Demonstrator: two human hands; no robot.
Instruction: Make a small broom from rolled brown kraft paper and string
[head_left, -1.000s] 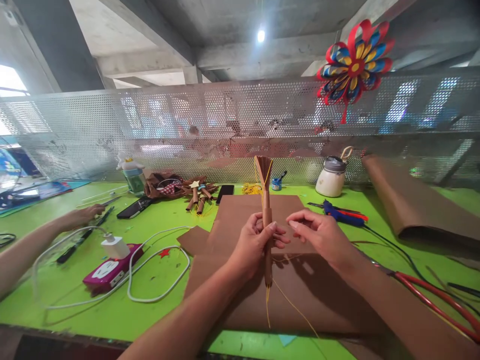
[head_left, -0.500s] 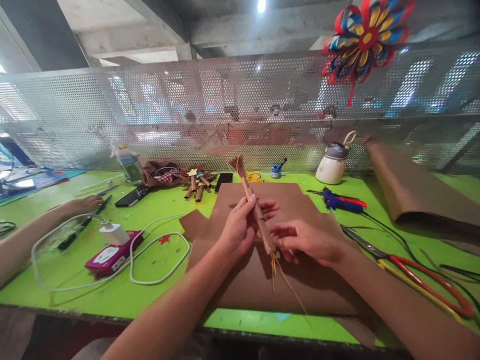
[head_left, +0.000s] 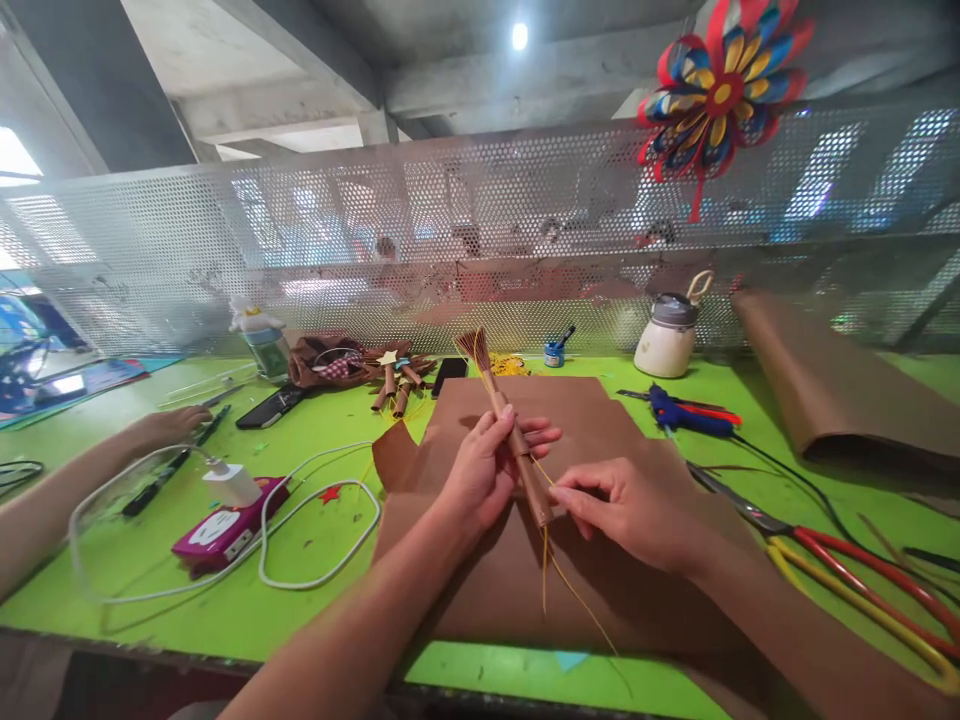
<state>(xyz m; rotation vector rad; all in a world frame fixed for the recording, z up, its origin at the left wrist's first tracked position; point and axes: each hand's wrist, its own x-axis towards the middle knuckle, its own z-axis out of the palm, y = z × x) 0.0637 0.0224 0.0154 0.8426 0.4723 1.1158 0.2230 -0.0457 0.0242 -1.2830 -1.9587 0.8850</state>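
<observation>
My left hand (head_left: 480, 470) is closed around a small handmade broom (head_left: 533, 490), a rolled brown paper tube with a fanned, fringed end (head_left: 474, 346) pointing away from me. The broom slants over a sheet of brown paper (head_left: 480, 590). Loose yellow strings (head_left: 545, 580) hang from its near end. Just right of the tube, the thumb and index finger of my right hand (head_left: 619, 505) pinch a thin yellow string (head_left: 541, 470) that runs to the broom's middle.
Scissors (head_left: 817, 545) and a blue glue gun (head_left: 686, 412) lie on the right, near a rolled brown sheet (head_left: 840, 390). Several small brooms (head_left: 401, 385) sit at the back. On the left are a purple power strip (head_left: 225, 530), a white cable and another person's arm (head_left: 75, 490).
My right hand has closed its thumb and index finger on a yellow string and drawn it out beside the tube. My left hand keeps holding the broom.
</observation>
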